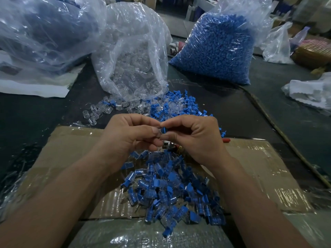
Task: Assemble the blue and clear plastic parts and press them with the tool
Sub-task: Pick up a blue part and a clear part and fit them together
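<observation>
My left hand (130,135) and my right hand (195,138) meet fingertip to fingertip above the cardboard. My right hand pinches a blue part (163,130); my left hand pinches what looks like a clear part, mostly hidden by the fingers. Below my hands lies a heap of joined blue and clear pieces (170,190). Loose clear parts (100,109) and loose blue parts (180,104) are spread on the table beyond my hands. A tool with a red handle (227,139) peeks out behind my right hand.
A taped cardboard sheet (259,169) covers the near table. An open bag of clear parts (132,56) and a full bag of blue parts (218,49) stand behind. More plastic bags (44,29) lie at the left and right.
</observation>
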{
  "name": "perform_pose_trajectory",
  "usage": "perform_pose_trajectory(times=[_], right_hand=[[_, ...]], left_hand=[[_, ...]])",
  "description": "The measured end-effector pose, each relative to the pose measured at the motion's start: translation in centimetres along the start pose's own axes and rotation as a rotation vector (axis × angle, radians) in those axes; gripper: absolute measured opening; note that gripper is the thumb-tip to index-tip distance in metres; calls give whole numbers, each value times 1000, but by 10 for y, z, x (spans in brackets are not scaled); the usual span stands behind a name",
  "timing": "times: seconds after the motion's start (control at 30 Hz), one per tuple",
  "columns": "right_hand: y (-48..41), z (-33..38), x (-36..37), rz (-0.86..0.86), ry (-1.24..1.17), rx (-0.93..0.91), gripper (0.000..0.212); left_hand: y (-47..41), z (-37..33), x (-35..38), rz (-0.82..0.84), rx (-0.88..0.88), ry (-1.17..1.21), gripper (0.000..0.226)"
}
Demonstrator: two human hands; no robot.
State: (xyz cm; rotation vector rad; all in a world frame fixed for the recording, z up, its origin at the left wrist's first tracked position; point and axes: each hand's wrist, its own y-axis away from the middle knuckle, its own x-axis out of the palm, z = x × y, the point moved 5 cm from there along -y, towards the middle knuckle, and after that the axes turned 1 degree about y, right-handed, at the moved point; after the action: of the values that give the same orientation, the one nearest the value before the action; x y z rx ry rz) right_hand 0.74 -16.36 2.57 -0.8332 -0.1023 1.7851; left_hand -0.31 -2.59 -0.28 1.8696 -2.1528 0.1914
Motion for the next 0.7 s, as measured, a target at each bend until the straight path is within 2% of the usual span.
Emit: perform_pose_trajectory(times=[0.37, 0.53, 0.7], right_hand=[[0, 2, 0, -5, 49, -40, 32], [1, 2, 2, 18, 95, -55, 25], [-1, 5, 2, 57, 84, -35, 30]], left_hand=[[0, 1, 0, 3, -15, -4, 8], [-1, 3, 0, -22, -25, -34, 18], [0, 1, 1, -34, -2, -43, 17]])
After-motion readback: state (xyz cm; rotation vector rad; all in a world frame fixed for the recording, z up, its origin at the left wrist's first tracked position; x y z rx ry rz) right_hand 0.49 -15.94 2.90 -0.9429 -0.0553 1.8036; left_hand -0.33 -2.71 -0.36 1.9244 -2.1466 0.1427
